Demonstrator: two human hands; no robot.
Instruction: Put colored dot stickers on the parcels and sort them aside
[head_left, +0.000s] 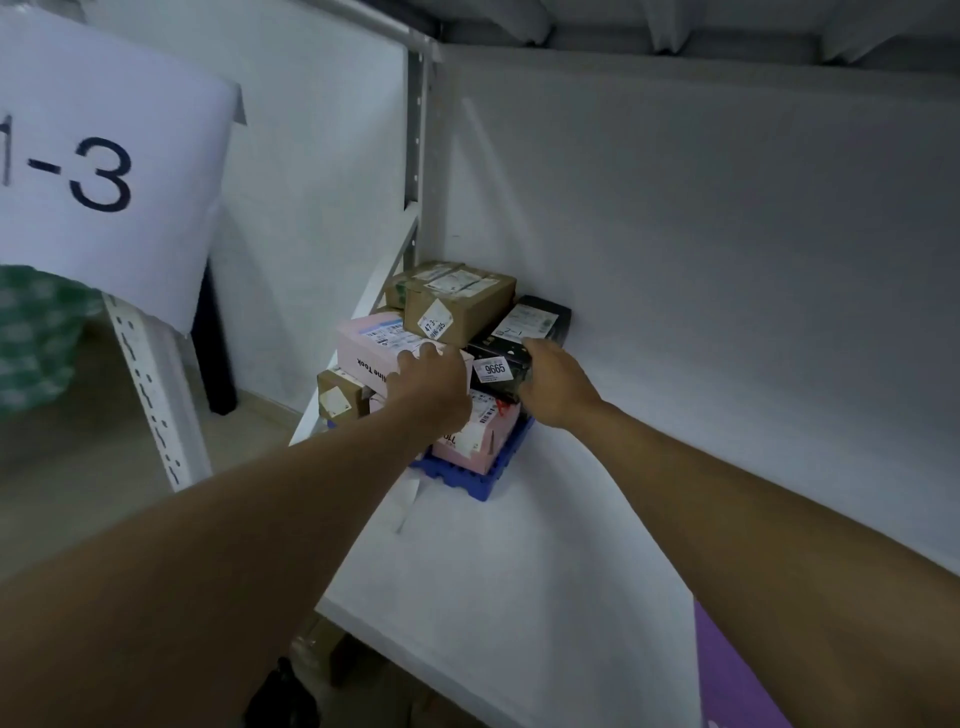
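Observation:
Several parcels are piled in a blue crate (470, 475) in the far corner of a white shelf. A brown cardboard box (460, 301) lies on top. Beneath it are a pink box (366, 345) and a black parcel (530, 322) with a white tag reading 9665 (492, 369). My left hand (431, 387) lies over the near corner of the pink box, fingers curled onto its top. My right hand (556, 387) grips the black parcel's near edge. A second pink parcel (480, 434) and a small brown box (340, 397) sit lower. No dot stickers are visible.
White shelf board (519, 597) stretches toward me, with a white back wall (701, 260) on the right. A slotted metal upright (415, 130) stands behind the pile. A paper sign reading "-3" (98, 171) hangs at the upper left. A purple item (727, 675) lies at the lower right.

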